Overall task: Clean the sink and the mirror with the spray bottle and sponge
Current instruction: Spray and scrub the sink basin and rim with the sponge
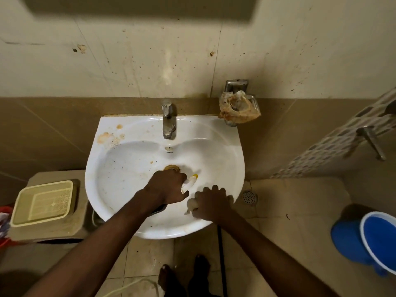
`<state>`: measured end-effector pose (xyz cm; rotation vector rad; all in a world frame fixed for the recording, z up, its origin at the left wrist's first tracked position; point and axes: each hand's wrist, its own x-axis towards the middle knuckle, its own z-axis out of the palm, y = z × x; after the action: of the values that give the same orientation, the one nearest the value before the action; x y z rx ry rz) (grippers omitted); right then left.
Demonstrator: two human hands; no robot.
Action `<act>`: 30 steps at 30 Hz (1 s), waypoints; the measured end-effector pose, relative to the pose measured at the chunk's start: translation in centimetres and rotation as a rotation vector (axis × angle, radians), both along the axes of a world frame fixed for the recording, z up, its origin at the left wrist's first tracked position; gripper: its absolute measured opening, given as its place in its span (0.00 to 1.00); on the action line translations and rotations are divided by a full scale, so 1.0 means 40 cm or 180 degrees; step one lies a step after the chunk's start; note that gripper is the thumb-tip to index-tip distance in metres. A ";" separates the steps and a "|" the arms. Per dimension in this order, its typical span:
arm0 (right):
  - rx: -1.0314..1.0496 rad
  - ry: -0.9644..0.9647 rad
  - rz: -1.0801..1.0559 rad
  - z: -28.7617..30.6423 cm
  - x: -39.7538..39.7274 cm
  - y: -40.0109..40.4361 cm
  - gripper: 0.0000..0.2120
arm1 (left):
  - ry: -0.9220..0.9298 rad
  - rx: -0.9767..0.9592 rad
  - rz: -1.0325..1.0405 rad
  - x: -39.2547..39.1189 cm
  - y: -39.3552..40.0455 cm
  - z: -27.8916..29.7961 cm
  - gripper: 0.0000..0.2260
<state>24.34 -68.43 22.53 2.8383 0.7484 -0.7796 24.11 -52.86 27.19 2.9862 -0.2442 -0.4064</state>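
- Nearest to us, two bare feet point(182, 277) stand on the tiled floor point(278, 243) in front of the sink; a dark hose point(220, 254) hangs down between them and the sink's front edge.
- Our right hand point(211, 203) is pressed palm down on the front right of the sink point(120, 168), fingers curled over a pale sponge point(190, 205) (only its left end shows from under the hand).
- Our left hand point(169, 186) is closed around the spray bottle point(189, 182), which is held over the bowl with its white head and yellow nozzle pointing right; the bottle's body is mostly hidden under the hand.
- The drain point(171, 167) sits just beyond the left knuckles, its ring brownish.
- We note dark specks across the bowl and orange-brown stains on the rear left ledge.
- To the left, a cream plastic tray point(42, 202) rests on a low beige surface; to the right, a blue bucket point(364, 239) stands on the floor, well apart from the sink.
- A floor drain point(249, 197) lies just beside the sink's right edge.
- The metal tap point(168, 118) stands upright at the rear centre of the sink.
- A stained, crumpled rag point(239, 108) lies in a wall-mounted metal holder point(235, 84) above the rear right corner.
- The wall tiles point(150, 61) behind are spotted and streaked.
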 end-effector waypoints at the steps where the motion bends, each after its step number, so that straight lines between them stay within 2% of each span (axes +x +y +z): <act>1: -0.0139 -0.0049 0.0067 0.011 0.018 -0.006 0.16 | -0.0011 0.0052 -0.0010 -0.001 0.003 0.005 0.16; 2: -0.0162 -0.0169 0.0004 -0.002 0.055 -0.021 0.15 | -0.0015 0.0105 -0.0017 -0.002 0.007 0.008 0.16; 4: -0.0276 -0.1002 -0.0151 -0.026 0.156 -0.036 0.12 | -0.0001 0.0180 0.0007 -0.009 0.015 0.008 0.17; 6: -0.0593 -0.1416 -0.0264 -0.057 0.225 -0.041 0.11 | 0.0021 0.0209 0.0077 -0.024 0.021 0.001 0.16; 9: -0.0013 -0.0737 -0.0036 -0.118 0.217 -0.003 0.13 | -0.0054 0.0072 0.0391 -0.042 0.039 -0.019 0.15; 11: 0.0131 -0.0622 0.0291 -0.139 0.176 0.033 0.17 | -0.0031 0.0169 0.0390 -0.049 0.059 -0.023 0.15; 14: 0.0265 -0.1070 -0.0249 -0.198 0.199 0.093 0.14 | -0.0033 0.0231 0.0266 -0.071 0.085 -0.021 0.18; 16: 0.0337 -0.1193 -0.0334 -0.209 0.225 0.126 0.13 | -0.0174 0.0189 0.0271 -0.090 0.101 -0.017 0.20; 18: 0.0365 -0.1061 -0.0018 -0.230 0.233 0.150 0.12 | -0.0207 0.0138 0.0273 -0.100 0.112 -0.014 0.21; 22: 0.0476 0.0271 0.0986 -0.175 0.170 0.122 0.18 | -0.0038 0.0192 0.0024 -0.095 0.117 -0.018 0.24; 24: 0.0461 0.0684 0.1395 -0.112 0.130 0.045 0.18 | 0.0078 0.0271 -0.0173 -0.085 0.101 -0.013 0.23; 25: 0.0386 0.0548 0.1342 -0.084 0.114 -0.001 0.17 | 0.0098 0.0247 -0.0277 -0.083 0.088 -0.008 0.25; 26: 0.0264 0.0143 0.1106 -0.063 0.108 -0.042 0.15 | 0.0095 0.0199 -0.0373 -0.082 0.072 -0.006 0.25; 28: -0.0031 -0.1015 0.0495 -0.041 0.127 -0.096 0.12 | 0.0093 0.0121 -0.0549 -0.074 0.043 0.003 0.20; 30: -0.0242 -0.1483 -0.0093 -0.023 0.139 -0.113 0.08 | 0.0060 0.0084 -0.0673 -0.071 0.020 0.012 0.16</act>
<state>29.91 -72.95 21.59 2.7984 0.5900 -0.1267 21.29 -52.06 27.65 2.9903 -0.5599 -0.4619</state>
